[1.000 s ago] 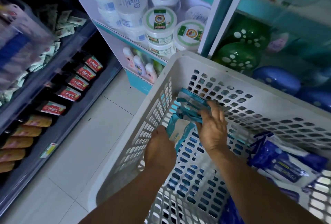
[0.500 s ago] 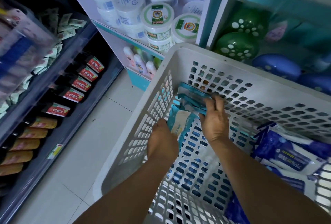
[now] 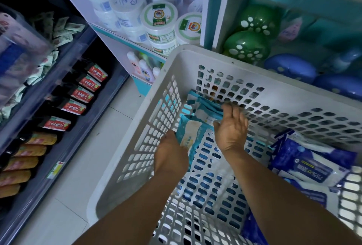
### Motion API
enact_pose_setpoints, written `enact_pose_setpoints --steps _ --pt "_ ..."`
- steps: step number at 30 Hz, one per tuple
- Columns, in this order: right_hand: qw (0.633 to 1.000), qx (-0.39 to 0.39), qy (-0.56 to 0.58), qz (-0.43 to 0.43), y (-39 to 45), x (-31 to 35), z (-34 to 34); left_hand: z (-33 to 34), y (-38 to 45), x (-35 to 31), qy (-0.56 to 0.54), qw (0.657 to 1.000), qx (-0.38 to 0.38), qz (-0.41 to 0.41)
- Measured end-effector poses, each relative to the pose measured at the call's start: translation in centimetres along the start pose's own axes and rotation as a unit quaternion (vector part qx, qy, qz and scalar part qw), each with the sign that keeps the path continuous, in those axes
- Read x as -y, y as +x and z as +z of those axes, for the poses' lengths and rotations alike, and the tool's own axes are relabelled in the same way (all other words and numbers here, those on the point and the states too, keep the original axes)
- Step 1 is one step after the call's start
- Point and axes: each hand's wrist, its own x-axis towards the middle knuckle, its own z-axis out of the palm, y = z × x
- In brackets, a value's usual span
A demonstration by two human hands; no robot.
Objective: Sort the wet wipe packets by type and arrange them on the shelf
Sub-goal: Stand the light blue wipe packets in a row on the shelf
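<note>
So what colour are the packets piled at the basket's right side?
Dark blue and white packets, clearest in the head view.

Matt perforated white plastic basket (image 3: 195, 55), glossy film teal packets (image 3: 193, 131), blue packets (image 3: 305, 158)

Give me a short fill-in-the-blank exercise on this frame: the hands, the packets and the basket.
1. Both hands are reaching into a white perforated ____.
2. The left hand holds a ____ wet wipe packet at the basket's left wall.
3. The right hand rests its fingers on a pile of teal packets in the basket's far ____ corner.
4. The dark blue packets lie on the basket's ____ side.

Missing words: basket; teal; left; right
</note>
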Motion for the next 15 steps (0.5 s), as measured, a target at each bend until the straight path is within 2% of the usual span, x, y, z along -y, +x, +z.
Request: enact_pose_setpoints --steps 2,10,15 --pt "0.999 0.009 0.038 0.005 0.3 -0.1 -0.3 0.0 0.1 0.0 -0.013 1.0 -0.003 -0.005" --pt "0.997 0.037 0.065 -0.021 0.3 -0.9 -1.8 -0.1 -0.7 -0.5 -0.036 0.999 -0.032 0.012" --pt "0.992 0.071 0.105 0.013 -0.9 -1.1 -6.0 -1.0 -3.0 -1.5 -0.012 1.0 -0.015 0.01"
